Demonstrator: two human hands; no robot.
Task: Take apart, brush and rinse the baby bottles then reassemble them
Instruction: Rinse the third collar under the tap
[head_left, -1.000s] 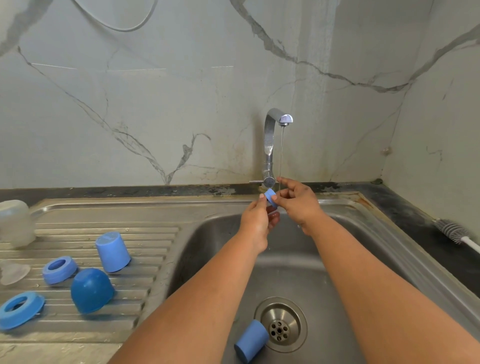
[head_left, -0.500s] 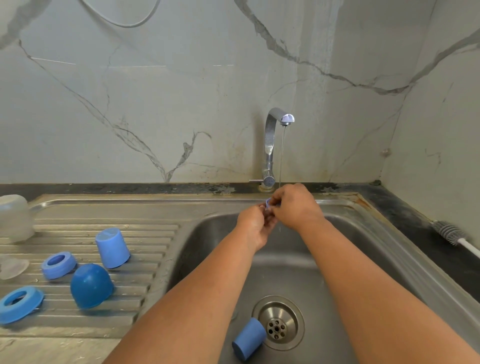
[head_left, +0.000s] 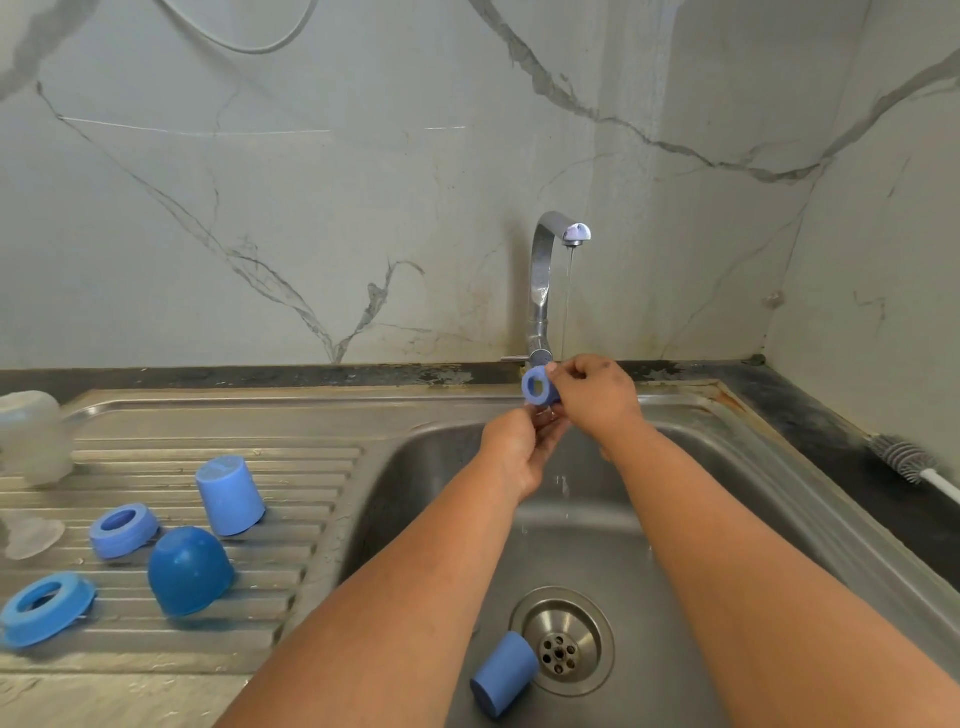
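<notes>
A small blue screw ring (head_left: 538, 385) is pinched in my right hand (head_left: 597, 397) beside the thin water stream from the tap (head_left: 545, 280), its hole facing me. My left hand (head_left: 519, 449) sits just below it, fingertips touching the ring's underside. A blue cap (head_left: 503, 673) lies on its side by the sink drain (head_left: 563, 642). On the drainboard (head_left: 291, 467) stand a light blue cap (head_left: 228, 496), a dark blue dome cap (head_left: 188, 569), two blue rings (head_left: 123, 529) (head_left: 47, 608), a clear bottle (head_left: 34, 436) and a clear teat (head_left: 31, 535).
A bottle brush (head_left: 906, 460) lies on the dark counter to the right of the sink basin (head_left: 727, 467). Marble wall stands behind the tap. Water runs in a thin stream into the basin.
The ring, hidden between my fingers half a second ago, is now turned with its opening toward me and lifted slightly. My hands stay under the tap.
</notes>
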